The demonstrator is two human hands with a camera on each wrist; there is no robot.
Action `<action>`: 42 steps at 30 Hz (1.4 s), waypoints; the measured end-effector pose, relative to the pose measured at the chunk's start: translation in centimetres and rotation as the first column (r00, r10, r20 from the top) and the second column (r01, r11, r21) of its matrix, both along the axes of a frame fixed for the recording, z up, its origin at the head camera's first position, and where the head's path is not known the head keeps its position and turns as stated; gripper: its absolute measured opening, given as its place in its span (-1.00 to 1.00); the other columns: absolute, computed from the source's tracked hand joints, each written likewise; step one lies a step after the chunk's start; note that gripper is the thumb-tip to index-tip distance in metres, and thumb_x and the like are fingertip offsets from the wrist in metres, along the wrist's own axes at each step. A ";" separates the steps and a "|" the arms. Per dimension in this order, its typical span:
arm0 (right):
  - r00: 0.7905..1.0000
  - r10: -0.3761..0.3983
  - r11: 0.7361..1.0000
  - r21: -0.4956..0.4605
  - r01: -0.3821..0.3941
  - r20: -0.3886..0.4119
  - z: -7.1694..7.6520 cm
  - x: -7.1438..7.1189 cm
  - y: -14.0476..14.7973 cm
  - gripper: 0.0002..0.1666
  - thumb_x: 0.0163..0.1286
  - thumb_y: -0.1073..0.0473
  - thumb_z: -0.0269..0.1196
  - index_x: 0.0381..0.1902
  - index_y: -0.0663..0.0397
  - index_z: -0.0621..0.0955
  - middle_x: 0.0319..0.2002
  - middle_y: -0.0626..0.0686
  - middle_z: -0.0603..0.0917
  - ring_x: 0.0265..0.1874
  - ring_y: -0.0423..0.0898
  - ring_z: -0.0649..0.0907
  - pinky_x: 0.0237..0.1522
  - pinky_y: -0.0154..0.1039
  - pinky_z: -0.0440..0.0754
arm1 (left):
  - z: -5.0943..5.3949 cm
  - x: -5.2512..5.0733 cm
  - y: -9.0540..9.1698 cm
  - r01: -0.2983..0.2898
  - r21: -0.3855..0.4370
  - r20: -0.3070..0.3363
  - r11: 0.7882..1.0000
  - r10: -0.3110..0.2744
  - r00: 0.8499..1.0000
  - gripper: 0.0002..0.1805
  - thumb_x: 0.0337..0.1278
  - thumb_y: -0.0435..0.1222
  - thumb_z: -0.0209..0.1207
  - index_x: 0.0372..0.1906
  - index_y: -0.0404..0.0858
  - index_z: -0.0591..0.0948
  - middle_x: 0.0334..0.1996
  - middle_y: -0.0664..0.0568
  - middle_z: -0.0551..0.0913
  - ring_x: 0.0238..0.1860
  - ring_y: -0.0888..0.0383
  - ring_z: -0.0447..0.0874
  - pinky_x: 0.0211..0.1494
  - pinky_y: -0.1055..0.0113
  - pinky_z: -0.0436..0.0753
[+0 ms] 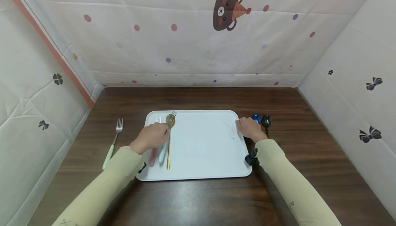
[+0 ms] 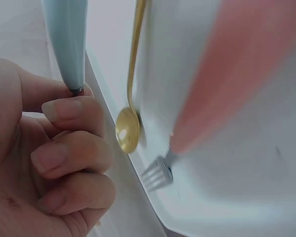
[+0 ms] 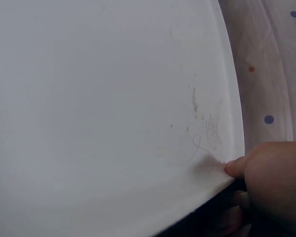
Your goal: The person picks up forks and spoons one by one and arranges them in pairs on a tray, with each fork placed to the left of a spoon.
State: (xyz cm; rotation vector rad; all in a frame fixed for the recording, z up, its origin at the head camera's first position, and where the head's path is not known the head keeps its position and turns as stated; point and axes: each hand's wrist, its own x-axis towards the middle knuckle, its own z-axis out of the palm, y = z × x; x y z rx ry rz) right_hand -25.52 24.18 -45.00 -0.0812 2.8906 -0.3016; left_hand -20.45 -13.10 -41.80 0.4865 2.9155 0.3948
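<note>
A white tray (image 1: 204, 150) lies on the wooden table. My left hand (image 1: 153, 135) is over its left part and pinches a light blue-handled fork (image 2: 68, 44) near the base of the handle; its tines show past my fingers in the head view. Below that fork, a gold spoon (image 1: 168, 155) rests on the tray. Beside it lies a pink-handled fork (image 1: 152, 158), partly hidden under my left hand. At the tray's right edge, my right hand (image 1: 250, 128) grips the rim, thumb on top and the other fingers curled below.
A green-handled fork (image 1: 109, 155) lies on the table (image 1: 191, 202) left of the tray. Right of the tray are a blue spoon (image 1: 256, 117) and a dark spoon (image 1: 266, 121), close to my right hand. Cloth-covered walls (image 1: 185, 47) stand behind and on both sides.
</note>
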 end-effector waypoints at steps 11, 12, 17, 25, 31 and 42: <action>1.000 0.001 1.000 -0.015 -0.001 -0.003 0.2 0.1 0.0 -0.42 0.57 0.01 -0.21 0.18 0.35 0.49 -0.18 0.27 0.66 -0.32 0.07 0.59 -0.13 0.04 0.57 | -0.3 -0.4 2.1 -0.020 0.013 0.031 1.000 0.020 0.999 -0.68 0.33 -0.24 -0.11 -0.56 -0.20 0.47 -0.63 -0.02 0.44 -0.56 0.07 0.40 -0.54 0.21 0.33; 1.000 -0.002 1.000 -0.019 0.001 -0.002 0.2 0.1 0.0 -0.42 0.57 0.01 -0.21 0.18 0.35 0.49 -0.19 0.27 0.66 -0.32 0.07 0.59 -0.13 0.04 0.57 | -0.3 -0.4 2.2 -0.020 0.017 0.035 1.000 0.019 0.999 -0.68 0.33 -0.24 -0.11 -0.55 -0.20 0.48 -0.63 -0.01 0.44 -0.57 0.07 0.40 -0.54 0.21 0.33; 1.000 -0.004 1.000 -0.023 0.004 -0.004 0.1 0.1 -0.1 -0.42 0.57 0.01 -0.20 0.18 0.35 0.50 -0.22 0.26 0.66 -0.35 0.06 0.58 -0.16 0.02 0.56 | -0.7 -0.6 3.0 -0.006 0.019 0.041 1.000 0.005 0.999 -0.68 0.34 -0.24 -0.13 -0.54 -0.19 0.49 -0.62 0.00 0.46 -0.58 0.09 0.42 -0.54 0.22 0.35; 1.000 -0.009 1.000 -0.023 0.009 -0.003 0.1 0.1 -0.1 -0.43 0.57 0.01 -0.20 0.18 0.34 0.50 -0.25 0.24 0.66 -0.36 0.06 0.57 -0.17 0.02 0.56 | -1.0 -0.8 3.8 -0.003 0.056 0.098 0.998 -0.002 0.995 -0.68 0.37 -0.24 -0.13 -0.46 -0.23 0.52 -0.63 0.00 0.43 -0.64 0.13 0.38 -0.57 0.29 0.32; 1.000 -0.008 1.000 -0.026 0.008 -0.007 0.1 0.2 -0.3 -0.44 0.57 0.01 -0.18 0.16 0.34 0.51 -0.35 0.20 0.63 -0.39 0.05 0.56 -0.23 -0.03 0.54 | -1.3 -0.9 4.0 -0.002 0.081 0.092 0.997 -0.006 0.996 -0.69 0.36 -0.25 -0.12 -0.47 -0.24 0.51 -0.62 0.02 0.43 -0.62 0.13 0.39 -0.54 0.30 0.33; 1.000 -0.015 0.999 -0.029 0.015 -0.001 0.4 0.3 -0.3 -0.44 0.57 0.01 -0.18 0.15 0.35 0.51 -0.46 0.13 0.57 -0.40 0.04 0.55 -0.27 -0.08 0.51 | -1.9 -1.3 4.9 -0.007 0.067 0.122 0.998 -0.002 0.993 -0.68 0.39 -0.22 -0.12 -0.42 -0.23 0.55 -0.58 -0.01 0.47 -0.56 0.11 0.42 -0.52 0.28 0.35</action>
